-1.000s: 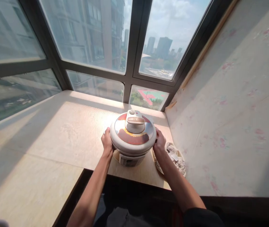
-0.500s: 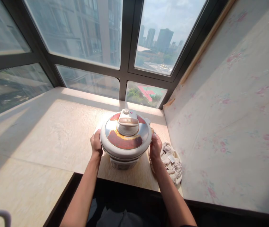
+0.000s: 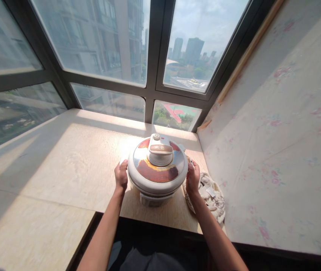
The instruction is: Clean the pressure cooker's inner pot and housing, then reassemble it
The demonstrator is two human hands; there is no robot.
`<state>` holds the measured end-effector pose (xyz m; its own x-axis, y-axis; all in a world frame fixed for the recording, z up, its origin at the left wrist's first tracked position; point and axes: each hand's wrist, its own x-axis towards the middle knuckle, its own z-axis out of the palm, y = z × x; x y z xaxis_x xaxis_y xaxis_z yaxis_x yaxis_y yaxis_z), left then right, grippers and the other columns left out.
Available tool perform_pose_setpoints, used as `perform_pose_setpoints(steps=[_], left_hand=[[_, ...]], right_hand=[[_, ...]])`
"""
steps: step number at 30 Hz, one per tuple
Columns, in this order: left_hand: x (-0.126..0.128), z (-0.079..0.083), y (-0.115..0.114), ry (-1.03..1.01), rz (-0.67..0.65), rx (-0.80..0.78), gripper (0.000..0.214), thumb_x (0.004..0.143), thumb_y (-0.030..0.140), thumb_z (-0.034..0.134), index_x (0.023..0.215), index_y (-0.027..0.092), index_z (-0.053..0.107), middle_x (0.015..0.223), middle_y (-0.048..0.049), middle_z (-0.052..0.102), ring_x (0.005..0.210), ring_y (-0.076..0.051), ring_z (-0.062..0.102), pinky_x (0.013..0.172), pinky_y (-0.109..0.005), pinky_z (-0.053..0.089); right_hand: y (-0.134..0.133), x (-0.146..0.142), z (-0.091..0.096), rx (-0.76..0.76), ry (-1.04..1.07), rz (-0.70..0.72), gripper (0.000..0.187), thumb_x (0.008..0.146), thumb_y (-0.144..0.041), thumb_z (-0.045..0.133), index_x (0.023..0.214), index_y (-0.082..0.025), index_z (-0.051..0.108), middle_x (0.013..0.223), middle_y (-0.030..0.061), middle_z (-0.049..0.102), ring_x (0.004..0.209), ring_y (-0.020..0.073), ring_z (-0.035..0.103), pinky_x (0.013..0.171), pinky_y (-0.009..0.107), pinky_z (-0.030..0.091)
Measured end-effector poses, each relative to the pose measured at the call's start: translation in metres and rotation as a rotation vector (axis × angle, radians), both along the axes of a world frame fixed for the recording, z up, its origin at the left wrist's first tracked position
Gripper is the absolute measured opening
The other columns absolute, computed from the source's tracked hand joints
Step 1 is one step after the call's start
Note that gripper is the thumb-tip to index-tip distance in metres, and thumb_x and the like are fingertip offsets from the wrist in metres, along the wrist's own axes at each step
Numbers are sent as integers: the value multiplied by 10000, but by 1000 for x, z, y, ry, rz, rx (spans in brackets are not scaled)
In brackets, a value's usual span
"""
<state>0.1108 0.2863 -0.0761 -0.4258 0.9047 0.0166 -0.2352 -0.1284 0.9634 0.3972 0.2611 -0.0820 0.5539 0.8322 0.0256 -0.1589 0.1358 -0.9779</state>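
A white electric pressure cooker (image 3: 157,171) with a steel and red lid and a white top handle stands on the wooden window ledge (image 3: 72,162). My left hand (image 3: 121,176) grips its left side, fingers curled round the rim. My right hand (image 3: 193,178) grips its right side the same way. Both forearms reach in from the bottom of the view.
A crumpled beige cloth (image 3: 210,194) lies just right of the cooker, against the flowered wall (image 3: 276,131). Tall windows (image 3: 106,41) close the ledge at the back and left. A dark surface (image 3: 155,248) lies below the ledge's front edge.
The cooker has shifted slightly back and forth on the ledge between my hands, and the view has moved with my head. Both hands stay on its sides.
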Motion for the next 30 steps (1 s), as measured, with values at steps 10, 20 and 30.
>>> perform_pose_setpoints(steps=[10,20,30], left_hand=[[-2,-3,5,46,47,15,387,721,532,629,576,203,487,568,11,405,567,-142,349,547,-283,311],[-2,-10,6,28,64,91,391,782,503,655,968,161,684,885,-49,667,821,-196,604,747,-280,479],[-6,-16,8,77,36,53,696,805,546,632,1348,110,606,1344,-168,632,1254,-330,585,1099,-435,431]], right_hand=[[-8,3,92,288,-662,84,370,963,-429,596,1243,-188,619,1282,135,654,1208,247,615,1068,447,479],[36,-49,164,445,-1310,771,620,960,-520,614,1472,-187,511,1463,151,563,1359,294,526,1128,457,440],[45,-77,159,281,-1678,635,442,1006,-562,520,1170,-174,653,1169,137,694,1069,272,635,917,357,478]])
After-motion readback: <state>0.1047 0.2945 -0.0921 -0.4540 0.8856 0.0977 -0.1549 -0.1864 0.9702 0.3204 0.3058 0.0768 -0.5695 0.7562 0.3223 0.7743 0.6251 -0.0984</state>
